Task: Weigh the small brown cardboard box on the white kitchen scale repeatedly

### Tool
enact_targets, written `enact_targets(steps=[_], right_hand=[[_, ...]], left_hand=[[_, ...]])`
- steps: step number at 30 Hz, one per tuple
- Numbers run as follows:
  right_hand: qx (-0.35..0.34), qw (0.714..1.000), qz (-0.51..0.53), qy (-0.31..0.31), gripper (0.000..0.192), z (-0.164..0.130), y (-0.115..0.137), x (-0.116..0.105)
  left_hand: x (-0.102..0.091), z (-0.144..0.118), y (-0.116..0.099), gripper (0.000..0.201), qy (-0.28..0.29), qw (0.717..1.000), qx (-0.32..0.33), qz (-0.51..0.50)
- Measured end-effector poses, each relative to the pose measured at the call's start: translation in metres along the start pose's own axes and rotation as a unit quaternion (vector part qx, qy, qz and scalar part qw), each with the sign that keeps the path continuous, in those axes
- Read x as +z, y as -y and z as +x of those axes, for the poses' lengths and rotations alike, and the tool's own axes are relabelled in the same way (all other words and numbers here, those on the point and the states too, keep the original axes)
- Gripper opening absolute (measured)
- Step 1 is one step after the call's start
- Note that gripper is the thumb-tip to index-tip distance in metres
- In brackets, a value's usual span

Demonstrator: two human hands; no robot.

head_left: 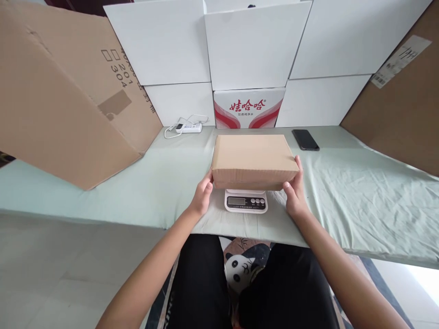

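Between my two hands is a plain brown cardboard box (254, 153), held level over a white digital kitchen scale (246, 202). My left hand (202, 194) grips the box's left end, thumb at the front corner. On the opposite end, my right hand (295, 187) is closed around the right front corner. The scale's display and buttons face me, while the box hides its weighing top. Whether the box rests on the scale or hovers just above it I cannot tell.
A black phone (306, 140) lies at the back right of the green cloth (343, 192). A white power strip with a cable (189, 128) sits at the back left. White boxes (254, 50) form a wall behind, with large cardboard boxes (78, 100) at both sides.
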State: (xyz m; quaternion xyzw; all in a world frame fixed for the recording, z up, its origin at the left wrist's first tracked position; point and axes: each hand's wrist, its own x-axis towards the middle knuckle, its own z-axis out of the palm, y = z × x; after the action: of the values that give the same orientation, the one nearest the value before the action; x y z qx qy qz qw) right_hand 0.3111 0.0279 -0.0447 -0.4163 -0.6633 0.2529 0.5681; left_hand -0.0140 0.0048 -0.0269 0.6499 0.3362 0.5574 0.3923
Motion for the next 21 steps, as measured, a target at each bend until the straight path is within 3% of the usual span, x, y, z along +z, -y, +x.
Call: enact_targets(steps=[18,21], right_hand=[[0.012,1.000,-0.002,-0.007,0.090,0.0000,-0.0006,0.0012],[0.011,0.998,0.016,-0.053,0.093,0.0053,-0.0004,-0.0017]], left_hand=[[0.0005,-0.0010,0.0015,0.081,-0.003,1.000,0.004,0.007],[-0.0047,-0.0015,0.0062,0.084,-0.025,1.000,0.001,0.015]])
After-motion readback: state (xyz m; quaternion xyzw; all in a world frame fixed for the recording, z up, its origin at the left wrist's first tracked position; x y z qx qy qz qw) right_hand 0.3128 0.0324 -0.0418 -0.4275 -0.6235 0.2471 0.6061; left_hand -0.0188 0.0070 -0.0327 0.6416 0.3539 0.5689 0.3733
